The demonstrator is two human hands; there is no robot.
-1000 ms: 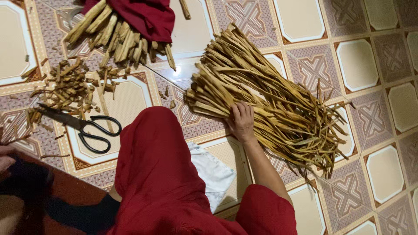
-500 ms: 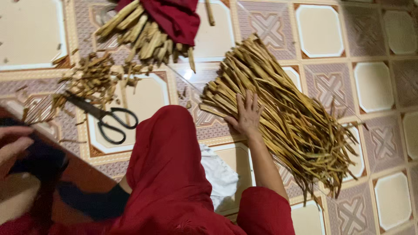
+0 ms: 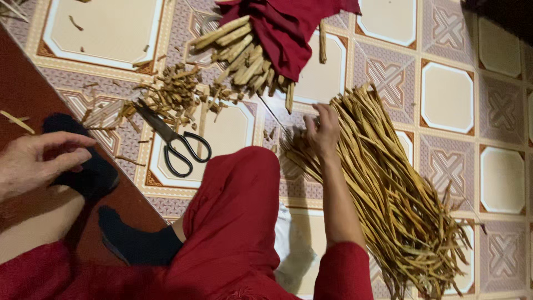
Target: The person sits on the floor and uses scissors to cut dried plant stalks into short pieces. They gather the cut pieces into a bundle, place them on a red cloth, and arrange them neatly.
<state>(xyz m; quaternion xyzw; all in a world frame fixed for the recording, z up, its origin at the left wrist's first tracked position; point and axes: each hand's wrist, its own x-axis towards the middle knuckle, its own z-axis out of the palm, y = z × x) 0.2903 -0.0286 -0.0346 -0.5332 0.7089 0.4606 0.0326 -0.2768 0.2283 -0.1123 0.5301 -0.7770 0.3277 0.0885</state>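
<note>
reaching into the dried strip bundle point(image 3: 388, 194), right hand point(image 3: 322, 130) pinches strips; left hand point(image 3: 39, 161) rests half-open — black scissors point(image 3: 175, 141) left of bundle.

The floor point(image 3: 449, 100) is made of tiles with cream middles and brown and purple patterns around them. A big bunch of long, thin, tan strips point(image 3: 400, 194) lies on it at the right. Black scissors point(image 3: 175, 141) lie on a tile, next to a heap of short cut bits point(image 3: 172, 97). Near the top is a bundle of thick tan sticks point(image 3: 239, 53) with a dark red cloth point(image 3: 283, 25) over it. A white cloth point(image 3: 294, 250) lies near the bottom.
</note>
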